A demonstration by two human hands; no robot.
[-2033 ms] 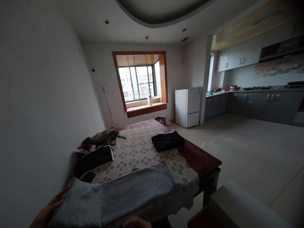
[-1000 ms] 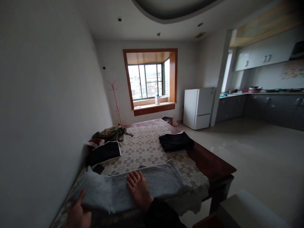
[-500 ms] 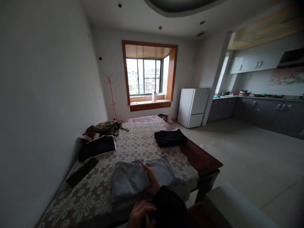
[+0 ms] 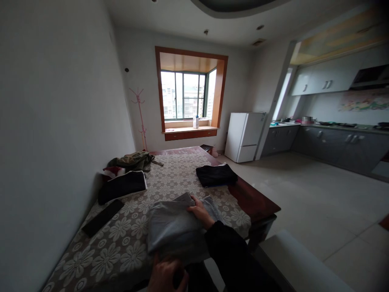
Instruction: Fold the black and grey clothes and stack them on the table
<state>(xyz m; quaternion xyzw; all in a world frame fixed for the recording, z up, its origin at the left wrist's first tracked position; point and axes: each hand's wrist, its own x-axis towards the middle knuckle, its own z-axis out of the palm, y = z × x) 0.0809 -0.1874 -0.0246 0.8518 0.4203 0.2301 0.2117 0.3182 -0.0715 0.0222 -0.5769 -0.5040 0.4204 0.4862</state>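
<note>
A folded grey garment (image 4: 173, 227) lies on the near part of the cloth-covered table, its exact kind hard to make out. At its upper right side my right hand (image 4: 200, 211), in a black sleeve, is closed with thumb and fingers pinching a layer near the top edge. My left hand (image 4: 167, 273) is low in view at the garment's near edge. Its fingers look bent and one fingertip meets the cloth, but motion blur hides whether they grip it.
A flower-patterned cloth (image 4: 105, 259) covers the wooden table (image 4: 255, 198). On it lie folded black clothes (image 4: 216, 175), a dark folded piece (image 4: 121, 187), a flat black object (image 4: 103, 218) and an olive bag-like bundle (image 4: 132, 161). A pale seat (image 4: 291, 259) stands at right, a wall at left.
My right hand has moved up and right to the garment's top edge, and the grey layers have shifted. My left hand has moved down and left. The view has shifted slightly.
</note>
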